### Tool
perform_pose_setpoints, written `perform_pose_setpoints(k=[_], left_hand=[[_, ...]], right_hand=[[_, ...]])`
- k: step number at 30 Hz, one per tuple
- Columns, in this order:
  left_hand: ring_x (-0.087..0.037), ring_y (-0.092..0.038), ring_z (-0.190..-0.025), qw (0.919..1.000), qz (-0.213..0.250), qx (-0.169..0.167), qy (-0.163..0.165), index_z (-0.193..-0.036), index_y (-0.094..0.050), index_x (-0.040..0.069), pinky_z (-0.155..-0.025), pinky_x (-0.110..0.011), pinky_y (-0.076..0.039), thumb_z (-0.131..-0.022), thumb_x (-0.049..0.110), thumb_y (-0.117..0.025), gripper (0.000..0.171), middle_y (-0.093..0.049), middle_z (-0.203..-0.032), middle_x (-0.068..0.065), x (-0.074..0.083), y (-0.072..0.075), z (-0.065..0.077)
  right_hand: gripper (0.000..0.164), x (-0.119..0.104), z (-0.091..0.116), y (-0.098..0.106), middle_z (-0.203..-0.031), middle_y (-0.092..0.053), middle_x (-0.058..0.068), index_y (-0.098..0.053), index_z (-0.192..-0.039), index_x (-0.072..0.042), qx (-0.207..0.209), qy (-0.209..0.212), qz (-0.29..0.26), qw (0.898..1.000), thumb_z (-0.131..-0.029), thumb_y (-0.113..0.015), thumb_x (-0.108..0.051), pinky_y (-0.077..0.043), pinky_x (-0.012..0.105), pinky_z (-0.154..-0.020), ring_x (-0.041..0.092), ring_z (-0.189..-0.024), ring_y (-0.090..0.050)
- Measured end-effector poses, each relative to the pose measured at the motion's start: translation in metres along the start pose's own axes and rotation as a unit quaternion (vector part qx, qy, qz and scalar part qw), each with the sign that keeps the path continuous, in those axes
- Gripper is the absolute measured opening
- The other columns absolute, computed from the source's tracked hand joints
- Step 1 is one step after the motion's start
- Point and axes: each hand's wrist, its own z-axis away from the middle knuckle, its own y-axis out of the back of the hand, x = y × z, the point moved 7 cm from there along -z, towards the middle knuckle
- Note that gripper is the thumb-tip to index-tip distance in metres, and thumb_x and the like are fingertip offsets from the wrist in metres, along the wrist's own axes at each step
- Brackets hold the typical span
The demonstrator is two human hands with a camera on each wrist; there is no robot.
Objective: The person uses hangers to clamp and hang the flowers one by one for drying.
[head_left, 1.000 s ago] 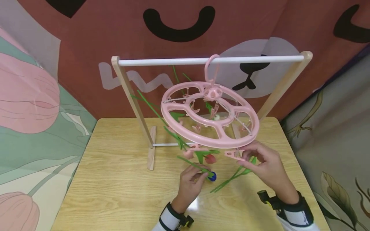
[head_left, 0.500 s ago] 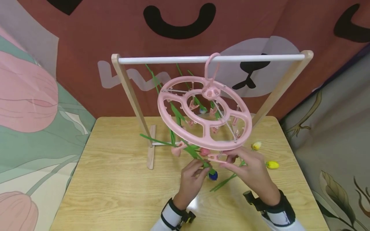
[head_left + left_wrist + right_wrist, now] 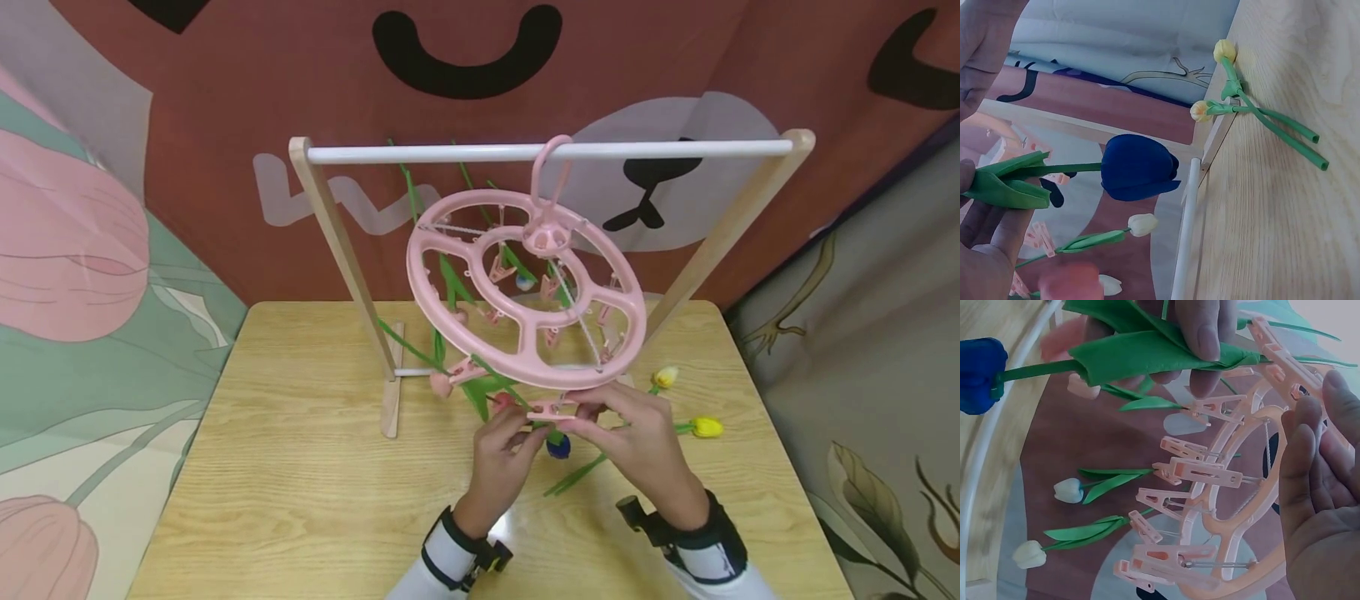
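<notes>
The left hand (image 3: 501, 460) pinches the leafy green stem of a blue artificial tulip (image 3: 1138, 167) between thumb and fingers, the bloom jutting out past them beneath the hanger's front edge. The right hand (image 3: 637, 433) pinches the handle end of a pink clothespin (image 3: 1282, 353) just beside it; the clip lies across the tulip's stem, though whether its jaws close on the stem cannot be told.

The clothespin belongs to a round pink drying hanger (image 3: 529, 336), which hangs tilted by its hook from the white crossbar (image 3: 420, 154) of a wooden-sided rack. Two white tulips (image 3: 1029, 554) hang in other clips, and a red tulip (image 3: 504, 402) shows near the left hand. Two yellow tulips (image 3: 707, 427) lie on the wood-grain table (image 3: 300, 500), their stems crossed.
</notes>
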Motion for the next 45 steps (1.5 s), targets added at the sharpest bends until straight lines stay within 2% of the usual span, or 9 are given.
perform_pose_setpoints(k=[6, 15, 18, 22, 25, 28, 35, 39, 45], left_hand=[[-0.031, -0.073, -0.087, 0.9999, 0.004, -0.003, 0.012, -0.110, -0.072, -0.005, -0.071, -0.028, -0.066, -0.081, -0.015, -0.078, 0.031, -0.072, -0.100, -0.021, 0.000, 0.000, -0.002], [-0.026, -0.072, -0.090, 0.9984, -0.052, -0.017, 0.013, -0.119, -0.071, 0.001, -0.075, -0.025, -0.065, -0.084, -0.003, -0.081, 0.036, -0.073, -0.108, -0.015, -0.002, 0.006, -0.004], [-0.025, -0.071, -0.088, 0.9981, -0.060, -0.013, 0.010, -0.116, -0.072, 0.002, -0.074, -0.024, -0.064, -0.086, -0.002, -0.080, 0.031, -0.073, -0.105, -0.013, -0.002, 0.008, -0.006], [-0.025, -0.070, -0.089, 0.9971, -0.075, -0.003, 0.008, -0.112, -0.073, 0.002, -0.074, -0.023, -0.064, -0.085, -0.002, -0.080, 0.028, -0.074, -0.102, -0.013, -0.004, 0.011, -0.006], [-0.024, -0.070, -0.089, 0.9970, -0.075, -0.001, 0.020, -0.110, -0.073, 0.001, -0.075, -0.024, -0.064, -0.086, -0.001, -0.080, 0.026, -0.074, -0.102, -0.013, -0.007, 0.013, -0.005], [-0.024, -0.070, -0.087, 0.9969, -0.069, 0.000, 0.037, -0.108, -0.073, 0.000, -0.075, -0.025, -0.064, -0.086, -0.002, -0.080, 0.023, -0.073, -0.101, -0.013, -0.011, 0.015, -0.005], [-0.028, -0.069, -0.085, 0.9974, -0.064, 0.003, 0.034, -0.107, -0.071, -0.004, -0.075, -0.028, -0.064, -0.082, -0.008, -0.080, 0.027, -0.072, -0.101, -0.017, -0.013, 0.016, -0.005], [-0.029, -0.071, -0.087, 0.9978, -0.062, -0.002, 0.024, -0.110, -0.071, -0.003, -0.075, -0.034, -0.065, -0.082, -0.007, -0.080, 0.029, -0.073, -0.103, -0.016, -0.012, 0.016, -0.006], [-0.028, -0.071, -0.091, 0.9975, -0.070, 0.001, 0.013, -0.111, -0.072, 0.000, -0.076, -0.036, -0.065, -0.084, -0.005, -0.080, 0.028, -0.074, -0.105, -0.015, -0.012, 0.021, -0.010]], right_hand=[[0.043, 0.005, 0.002, -0.003, -0.079, -0.070, -0.001, -0.074, -0.102, -0.004, -0.018, -0.024, -0.003, 1.000, -0.091, -0.071, -0.046, -0.056, 0.010, -0.066, 0.007, -0.071, -0.064], [0.040, 0.007, 0.007, -0.009, -0.086, -0.070, 0.001, -0.071, -0.117, -0.003, -0.035, -0.017, -0.027, 0.999, -0.097, -0.068, -0.038, -0.057, 0.013, -0.070, 0.009, -0.075, -0.065], [0.034, 0.007, 0.008, -0.010, -0.088, -0.072, 0.003, -0.070, -0.119, -0.002, -0.037, -0.012, -0.036, 0.999, -0.097, -0.073, -0.028, -0.057, 0.013, -0.073, 0.011, -0.077, -0.066], [0.036, 0.009, 0.011, -0.011, -0.089, -0.072, 0.003, -0.069, -0.121, -0.001, -0.049, -0.022, -0.038, 0.998, -0.087, -0.080, -0.001, -0.057, 0.013, -0.074, 0.011, -0.079, -0.067], [0.048, 0.015, 0.015, -0.011, -0.093, -0.073, 0.000, -0.068, -0.126, -0.005, -0.068, -0.055, -0.050, 0.995, -0.082, -0.077, 0.012, -0.058, 0.015, -0.074, 0.009, -0.081, -0.068], [0.049, 0.023, 0.021, -0.010, -0.099, -0.073, -0.002, -0.065, -0.130, -0.008, -0.083, -0.097, -0.060, 0.990, -0.087, -0.073, 0.013, -0.058, 0.017, -0.071, 0.006, -0.084, -0.068], [0.044, 0.046, 0.045, 0.002, -0.111, -0.076, 0.004, -0.064, -0.131, -0.005, -0.082, -0.134, -0.008, 0.988, -0.091, -0.068, 0.012, -0.057, 0.015, -0.073, 0.004, -0.087, -0.065], [0.039, 0.065, 0.063, 0.012, -0.108, -0.077, 0.003, -0.068, -0.125, -0.008, -0.084, -0.148, 0.046, 0.984, -0.091, -0.070, 0.010, -0.053, 0.012, -0.066, 0.001, -0.086, -0.063], [0.032, 0.093, 0.086, 0.039, -0.106, -0.077, 0.002, -0.070, -0.122, -0.011, -0.080, -0.190, 0.141, 0.968, -0.093, -0.071, 0.003, -0.051, 0.017, -0.055, -0.003, -0.088, -0.061]])
